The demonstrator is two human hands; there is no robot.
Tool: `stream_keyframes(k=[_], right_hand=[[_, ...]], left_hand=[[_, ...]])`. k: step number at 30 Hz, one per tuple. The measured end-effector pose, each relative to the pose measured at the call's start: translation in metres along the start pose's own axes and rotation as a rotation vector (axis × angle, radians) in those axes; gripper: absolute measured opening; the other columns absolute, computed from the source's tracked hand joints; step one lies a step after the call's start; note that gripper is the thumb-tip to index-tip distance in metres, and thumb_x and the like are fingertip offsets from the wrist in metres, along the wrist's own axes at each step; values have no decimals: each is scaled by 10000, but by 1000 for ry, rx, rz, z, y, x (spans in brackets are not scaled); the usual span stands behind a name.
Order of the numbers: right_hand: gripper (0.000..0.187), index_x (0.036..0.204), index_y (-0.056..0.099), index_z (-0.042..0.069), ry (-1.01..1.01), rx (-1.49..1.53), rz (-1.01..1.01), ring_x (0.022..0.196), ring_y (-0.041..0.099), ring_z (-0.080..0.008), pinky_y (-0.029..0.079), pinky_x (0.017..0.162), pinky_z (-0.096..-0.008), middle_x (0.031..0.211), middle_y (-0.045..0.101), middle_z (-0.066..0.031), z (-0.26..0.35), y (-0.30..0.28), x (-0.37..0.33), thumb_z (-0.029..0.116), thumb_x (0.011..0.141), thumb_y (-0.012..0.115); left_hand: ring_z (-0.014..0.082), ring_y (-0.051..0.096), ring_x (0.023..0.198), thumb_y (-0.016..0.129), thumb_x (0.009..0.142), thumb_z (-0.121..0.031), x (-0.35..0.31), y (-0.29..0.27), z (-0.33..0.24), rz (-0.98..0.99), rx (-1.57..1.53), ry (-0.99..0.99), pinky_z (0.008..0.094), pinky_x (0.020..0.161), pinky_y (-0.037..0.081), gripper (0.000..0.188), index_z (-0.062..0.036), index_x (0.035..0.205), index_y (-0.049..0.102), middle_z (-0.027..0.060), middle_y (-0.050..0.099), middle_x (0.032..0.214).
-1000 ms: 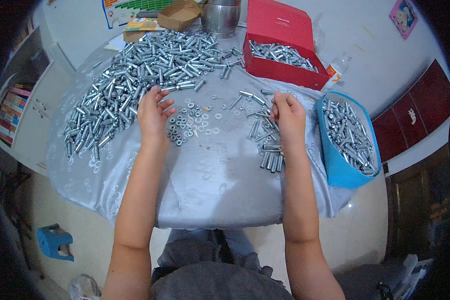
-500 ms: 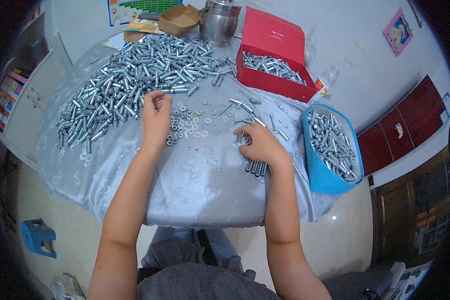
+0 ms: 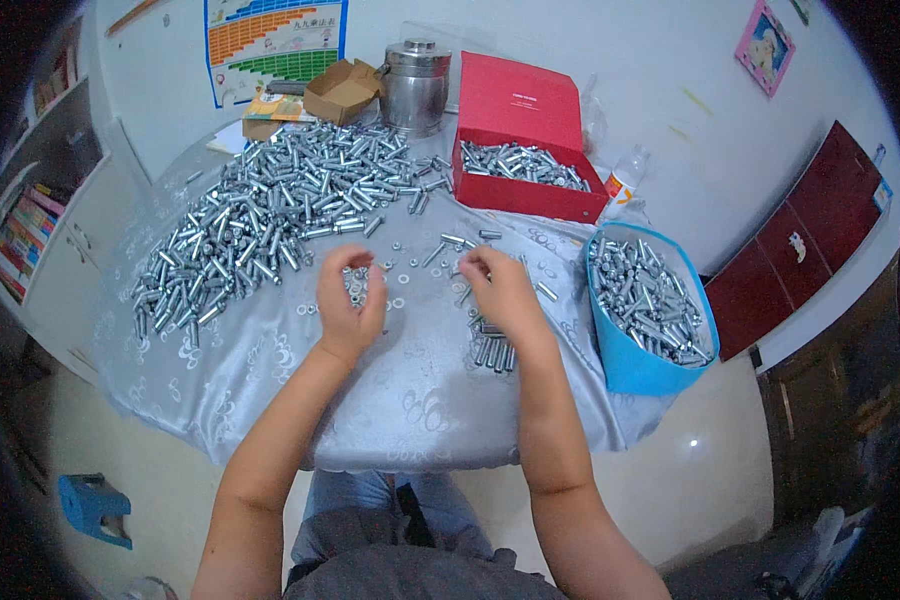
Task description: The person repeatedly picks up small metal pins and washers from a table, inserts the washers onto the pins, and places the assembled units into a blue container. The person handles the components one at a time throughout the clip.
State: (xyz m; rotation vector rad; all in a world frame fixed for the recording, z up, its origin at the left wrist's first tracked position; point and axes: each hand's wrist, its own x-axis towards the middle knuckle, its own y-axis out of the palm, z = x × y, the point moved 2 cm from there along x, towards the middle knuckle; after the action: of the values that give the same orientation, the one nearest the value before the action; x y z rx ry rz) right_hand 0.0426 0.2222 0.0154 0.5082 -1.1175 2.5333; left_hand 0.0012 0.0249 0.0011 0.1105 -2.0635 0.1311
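My left hand (image 3: 350, 305) is over the small washers and nuts (image 3: 358, 290) in the middle of the table, fingers curved and thumb apart, with nothing visible between them. To its right, my right hand (image 3: 505, 290) has its thumb and fingertips drawn together near some loose bolts; whatever they hold is hidden. Just below that hand lies a row of silver bolts (image 3: 494, 353), side by side. A few more loose bolts (image 3: 454, 241) are scattered beyond it. The large heap of sleeved metal bolts (image 3: 260, 205) spreads over the far left of the table.
A red lidded box (image 3: 530, 200) full of bolts stands at the back right, near a plastic bottle (image 3: 625, 175). The blue bin (image 3: 650, 378), also full of bolts, is at the right. Behind the heap are a steel pot (image 3: 416, 90) and an open cardboard box (image 3: 342, 92).
My left hand has moved right, from the heap's edge to over the washers. My right hand has lifted off the row of bolts and moved away from me. The view has tilted upward.
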Motion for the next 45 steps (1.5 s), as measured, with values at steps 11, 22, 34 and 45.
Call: stream_keyframes(k=[11,22,34,45], right_hand=[[140,830,568,-20,17,290,-354,669,584,-238,454,618,-317,772,600,-150,4,-14,2,112,782,561],[142,825,572,-16,83,298,-266,695,594,-251,459,626,-319,762,598,-157,6,-20,1,119,785,554],[156,891,578,-12,-55,221,-130,727,577,-133,460,677,-255,787,612,-87,16,-3,-6,114,798,578],[138,932,540,11,74,1193,103,736,526,-98,434,683,-230,801,551,-22,45,54,-8,93,820,541]], left_hand=[[314,455,1034,548,725,-84,2,79,37,541,412,-46,412,897,341,349,-88,1073,535,116,545,1074],[344,512,912,557,710,-52,6,133,61,757,543,-95,403,815,401,394,-66,1102,520,156,580,930],[140,539,835,530,845,-132,-4,-7,32,6,-799,-1076,252,764,448,315,-38,1135,448,64,559,906],[182,540,929,492,858,-89,-20,-5,59,-124,-1385,-1267,308,848,456,163,6,985,532,104,560,979]])
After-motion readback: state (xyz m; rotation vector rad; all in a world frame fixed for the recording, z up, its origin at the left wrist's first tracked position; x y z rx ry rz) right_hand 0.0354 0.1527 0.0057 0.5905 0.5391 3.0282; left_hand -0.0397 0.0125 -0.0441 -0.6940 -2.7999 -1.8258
